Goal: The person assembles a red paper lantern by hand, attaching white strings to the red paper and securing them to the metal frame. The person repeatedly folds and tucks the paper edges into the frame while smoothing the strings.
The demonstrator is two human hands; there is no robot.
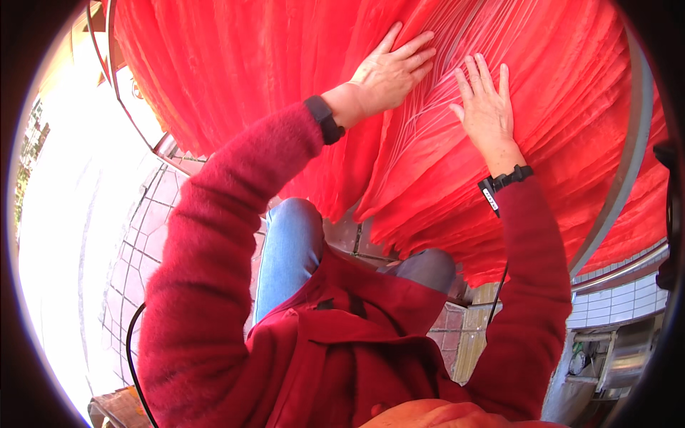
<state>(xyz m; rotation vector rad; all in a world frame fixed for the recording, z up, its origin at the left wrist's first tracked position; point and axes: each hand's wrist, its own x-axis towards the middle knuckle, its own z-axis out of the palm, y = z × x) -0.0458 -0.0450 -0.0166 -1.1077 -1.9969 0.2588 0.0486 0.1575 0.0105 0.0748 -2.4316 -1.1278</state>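
Observation:
A wide mass of thin red sheeting (264,78), gathered in long folds, fills the upper part of the view. Fine pale strands (435,85) run lengthwise through a gap in it. My left hand (392,71) lies flat on the folds left of the strands, fingers stretched out. Just to its right, my right hand (487,110) rests palm down on the red material, its fingers spread. Neither hand grips anything. Black bands circle both wrists. What the palms cover is hidden.
A grey metal bar (631,143) crosses the sheeting on the right. Thin dark rods (118,93) stand at the left edge. My knees (289,228) are under the front edge of the sheeting, above a tiled floor (139,242). White tiling (614,303) shows at lower right.

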